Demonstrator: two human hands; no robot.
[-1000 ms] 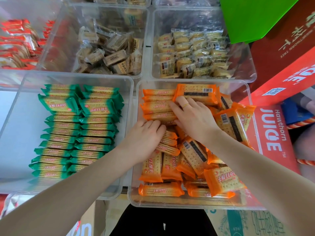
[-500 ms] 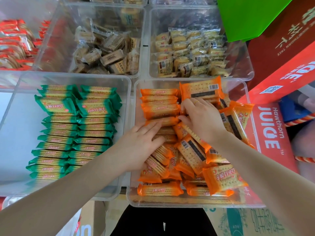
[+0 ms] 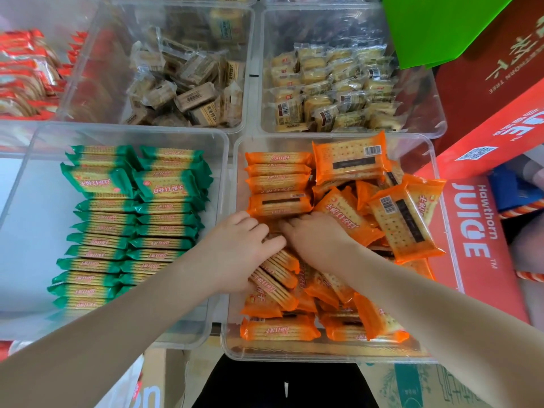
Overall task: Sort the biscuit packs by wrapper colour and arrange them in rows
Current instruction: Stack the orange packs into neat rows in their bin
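Two bare hands, left (image 3: 235, 248) and right (image 3: 313, 240), meet with fingers curled among orange-wrapped biscuit packs (image 3: 279, 184) inside a clear plastic bin (image 3: 441, 260); whether they grip any is unclear. Left of that bin, green-wrapped biscuit packs (image 3: 132, 225) lie in two rows.

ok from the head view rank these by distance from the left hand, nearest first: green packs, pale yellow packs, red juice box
From the left hand:
1. Green packs, in the bin just to its left.
2. Pale yellow packs, in the far right bin.
3. Red juice box, beyond the orange bin's right wall.
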